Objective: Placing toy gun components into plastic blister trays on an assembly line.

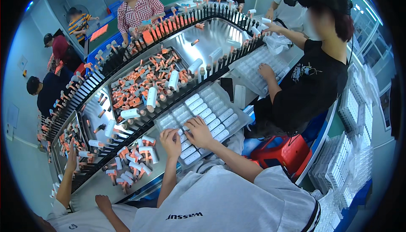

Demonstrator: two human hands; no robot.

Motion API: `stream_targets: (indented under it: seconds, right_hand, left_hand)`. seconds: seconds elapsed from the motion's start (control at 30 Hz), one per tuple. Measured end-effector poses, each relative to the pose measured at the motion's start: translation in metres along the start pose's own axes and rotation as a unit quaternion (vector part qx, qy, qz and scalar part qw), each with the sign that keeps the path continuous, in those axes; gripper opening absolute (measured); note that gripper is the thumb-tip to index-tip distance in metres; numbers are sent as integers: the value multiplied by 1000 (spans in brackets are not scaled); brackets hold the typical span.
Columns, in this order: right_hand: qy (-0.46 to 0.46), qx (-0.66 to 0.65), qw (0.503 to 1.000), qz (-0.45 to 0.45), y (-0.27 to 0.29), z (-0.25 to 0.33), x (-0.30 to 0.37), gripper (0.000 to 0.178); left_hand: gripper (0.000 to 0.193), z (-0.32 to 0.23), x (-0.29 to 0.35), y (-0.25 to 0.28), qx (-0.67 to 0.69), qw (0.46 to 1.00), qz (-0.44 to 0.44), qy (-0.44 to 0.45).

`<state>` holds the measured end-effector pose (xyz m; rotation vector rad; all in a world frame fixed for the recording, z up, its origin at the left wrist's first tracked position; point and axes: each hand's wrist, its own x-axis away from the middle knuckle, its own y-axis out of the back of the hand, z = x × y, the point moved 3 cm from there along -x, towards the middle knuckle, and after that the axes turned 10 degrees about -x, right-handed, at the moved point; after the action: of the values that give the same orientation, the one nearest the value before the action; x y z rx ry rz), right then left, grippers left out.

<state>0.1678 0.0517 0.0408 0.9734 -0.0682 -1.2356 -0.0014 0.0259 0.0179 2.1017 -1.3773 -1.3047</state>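
Observation:
A clear plastic tray [242, 120] lies slightly tilted in front of me, with rows of white oblong casings [210, 118] in part of its compartments. My left hand [171, 142] is at the tray's left side, its fingers curled in; what they hold, if anything, is hidden. Over the middle rows lies my right hand [198, 132], fingers bent and a little apart, touching the casings. Between both hands a small part of a white casing shows. Left of the tray, a pile of white and orange handheld pieces [134, 161] rests on the metal table.
A curved conveyor with black upright pegs [156, 32] carries white-and-orange pieces beyond the tray. Inside its loop stands a metal bin of orange parts [139, 80]. A co-worker [313, 71] stands at the right; another person's arm [67, 181] reaches in at left. Trays are stacked [338, 160] far right.

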Motion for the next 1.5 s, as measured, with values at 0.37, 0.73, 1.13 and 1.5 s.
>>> stream_targets:
  seconds: [0.37, 0.73, 1.13, 1.5]
  right_hand:
    - [-3, -3, 1000, -3, 0, 1, -1, 36]
    - [-3, 3, 1000, 1, 0, 3, -1, 37]
    - [3, 5, 1000, -5, -2, 3, 0, 37]
    - [3, 9, 1000, -2, -2, 4, -1, 37]
  left_hand:
    - [16, 1, 0, 0, 2, 1000, 9, 9]
    - [15, 2, 0, 2, 2, 1000, 8, 4]
    - [16, 2, 2, 2, 4, 1000, 5, 13]
    - [15, 5, 3, 1, 5, 1000, 4, 15]
